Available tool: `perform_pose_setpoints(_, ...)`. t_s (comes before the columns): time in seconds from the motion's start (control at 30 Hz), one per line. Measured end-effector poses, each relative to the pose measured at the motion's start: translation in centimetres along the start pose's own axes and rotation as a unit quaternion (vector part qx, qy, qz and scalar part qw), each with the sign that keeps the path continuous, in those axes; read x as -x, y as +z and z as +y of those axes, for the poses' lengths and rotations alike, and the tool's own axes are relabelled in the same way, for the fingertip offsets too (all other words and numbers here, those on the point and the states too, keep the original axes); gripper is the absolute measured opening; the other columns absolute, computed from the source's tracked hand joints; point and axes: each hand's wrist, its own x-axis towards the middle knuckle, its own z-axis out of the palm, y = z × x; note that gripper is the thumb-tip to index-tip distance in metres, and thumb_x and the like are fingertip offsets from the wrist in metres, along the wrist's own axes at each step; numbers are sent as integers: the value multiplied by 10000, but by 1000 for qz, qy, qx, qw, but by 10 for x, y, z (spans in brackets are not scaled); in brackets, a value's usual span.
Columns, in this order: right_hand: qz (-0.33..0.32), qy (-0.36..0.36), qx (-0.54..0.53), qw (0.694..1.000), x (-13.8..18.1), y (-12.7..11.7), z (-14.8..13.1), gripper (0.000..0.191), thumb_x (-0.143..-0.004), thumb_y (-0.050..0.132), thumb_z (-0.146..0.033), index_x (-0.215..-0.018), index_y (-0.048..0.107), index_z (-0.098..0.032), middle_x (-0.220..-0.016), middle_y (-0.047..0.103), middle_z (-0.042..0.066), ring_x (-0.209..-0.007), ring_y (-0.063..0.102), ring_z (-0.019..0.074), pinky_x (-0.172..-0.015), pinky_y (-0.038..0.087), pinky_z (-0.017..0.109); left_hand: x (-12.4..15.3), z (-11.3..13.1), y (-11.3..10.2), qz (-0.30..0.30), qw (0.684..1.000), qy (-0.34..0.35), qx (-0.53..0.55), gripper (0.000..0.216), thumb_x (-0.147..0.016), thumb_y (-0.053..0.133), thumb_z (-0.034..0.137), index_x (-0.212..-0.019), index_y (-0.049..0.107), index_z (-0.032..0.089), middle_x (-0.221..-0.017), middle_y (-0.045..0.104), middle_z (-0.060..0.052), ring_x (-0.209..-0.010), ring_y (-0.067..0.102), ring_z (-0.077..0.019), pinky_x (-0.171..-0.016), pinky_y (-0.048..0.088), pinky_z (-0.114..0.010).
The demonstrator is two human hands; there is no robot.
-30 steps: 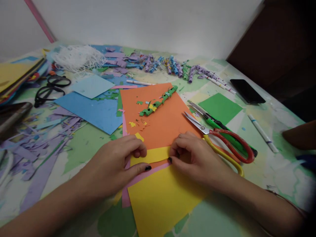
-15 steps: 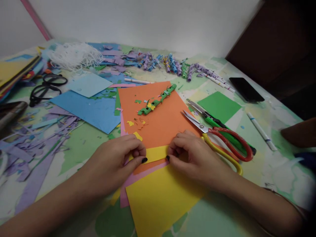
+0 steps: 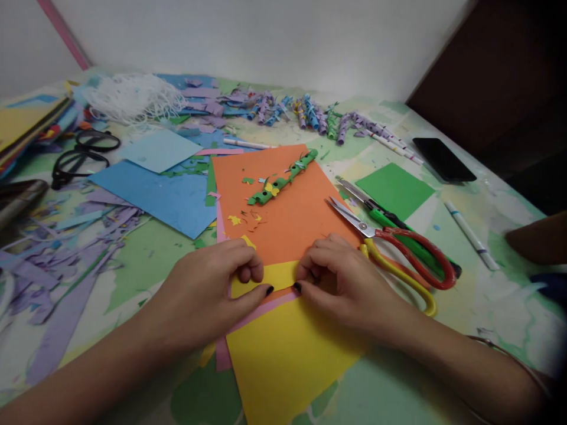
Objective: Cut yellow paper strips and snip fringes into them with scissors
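A narrow yellow paper strip spans between my two hands over the near end of an orange sheet. My left hand is closed on the strip's left part, fingers curled and thumb along its lower edge. At the right end, my right hand pinches it between thumb and fingers. Below lies a larger yellow sheet, with a pink sheet partly under it. On the orange sheet rest a green rolled paper piece and small yellow scraps.
Scissors with red and yellow handles lie right of my right hand, over a green cutter. Beyond are a green square, a phone and a marker. Blue paper, glasses and purple scraps lie left.
My left thumb has slid slightly right along the yellow strip, and my right fingers have shifted slightly left, so the hands are closer together. The other things lie as before.
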Motion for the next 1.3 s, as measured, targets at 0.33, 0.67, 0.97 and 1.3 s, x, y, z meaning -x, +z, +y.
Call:
perform_pose_setpoints(0.33, 19, 3, 14, 1000, -1, 5, -1, 144, -704, 572, -38, -646, 550, -168, -653, 567, 5, -698, 471, 166, -643, 326, 299, 1, 2, 3, 4, 999, -25, -21, 133, -715, 582, 314, -662, 509, 216, -665, 545, 15, -577, 482, -147, -502, 321, -260)
perform_pose_setpoints(0.67, 26, 8, 20, 999, 0, 6, -1, 124, -713, 584, -54, -654, 559, -159, -656, 558, 5, -709, 462, 167, -639, 317, 293, -2, 13, 5, 28, 993, -21, -110, 274, -743, 573, 457, -656, 464, 221, -619, 548, 3, -517, 470, -162, -461, 262, -267)
perform_pose_setpoints(0.97, 27, 9, 11, 1000, -1, 7, -1, 119, -697, 583, -54, -641, 562, -157, -645, 558, 1, -698, 464, 161, -640, 317, 293, -6, 15, 2, -4, 994, -47, -101, 205, -741, 544, 396, -647, 487, 224, -605, 554, 1, -553, 494, -179, -488, 264, -275)
perform_pose_setpoints(1.3, 29, 40, 27, 998, 0, 5, -1, 91, -687, 575, -79, -654, 550, -160, -684, 546, 7, -725, 459, 169, -639, 319, 297, -8, 16, -1, -49, 992, -82, -85, 222, -738, 533, 429, -664, 514, 221, -650, 583, -5, -611, 516, -198, -523, 270, -282)
